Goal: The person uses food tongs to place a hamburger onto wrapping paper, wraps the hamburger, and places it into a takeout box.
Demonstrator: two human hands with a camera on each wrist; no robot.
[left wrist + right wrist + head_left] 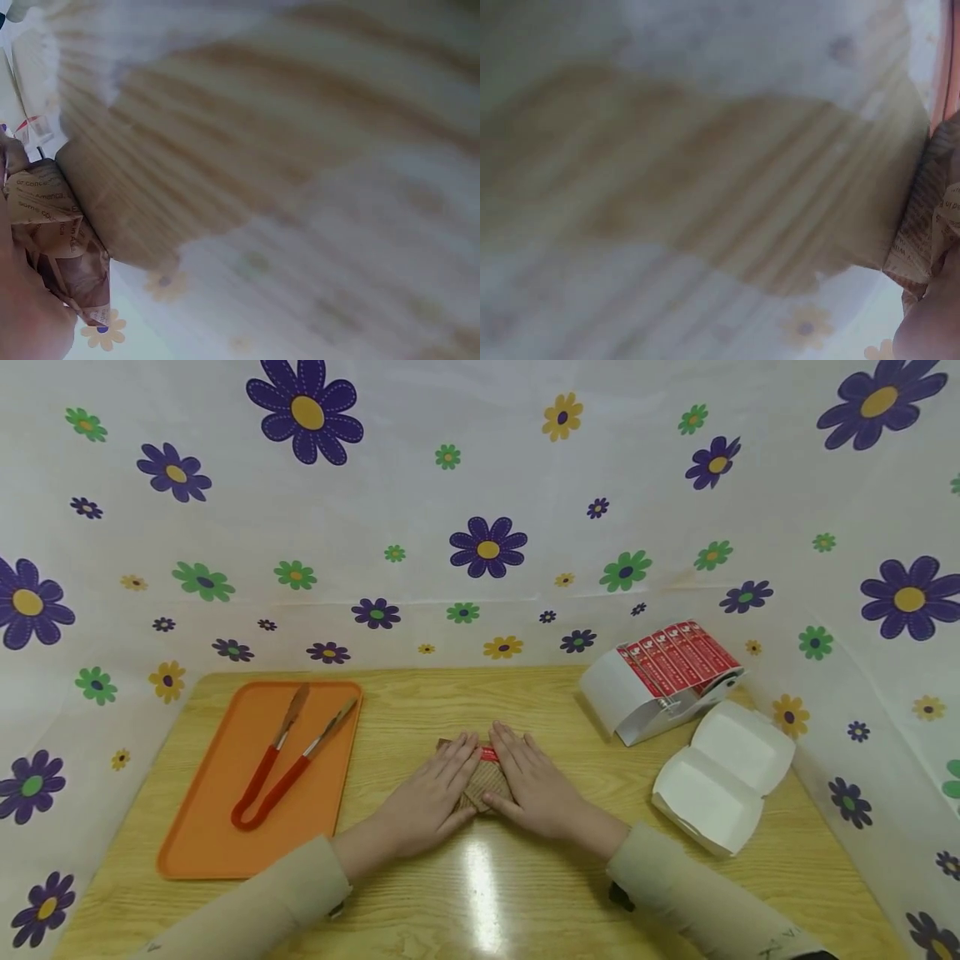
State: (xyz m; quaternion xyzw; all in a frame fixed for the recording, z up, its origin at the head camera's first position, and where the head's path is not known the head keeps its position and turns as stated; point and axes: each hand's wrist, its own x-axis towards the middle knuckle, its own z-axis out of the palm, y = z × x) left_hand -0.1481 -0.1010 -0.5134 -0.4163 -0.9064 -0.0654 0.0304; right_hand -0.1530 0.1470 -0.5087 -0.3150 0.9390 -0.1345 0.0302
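l. hand [423, 802] & r. hand [543, 793] both lie on the brown paper packet [491, 787], mid table [405, 702], l. at its 9 o'clock side, r. at 3. fingers straight, mostly tog., thumbs apart, nothing clamped. red strip [489, 754] at packet's 12 o'clock edge. from packet: orange tray [202, 827] w/ red-handled tongs [286, 787] at 9, sticker holder [678, 672] at 2, open white box [708, 802] at 3.
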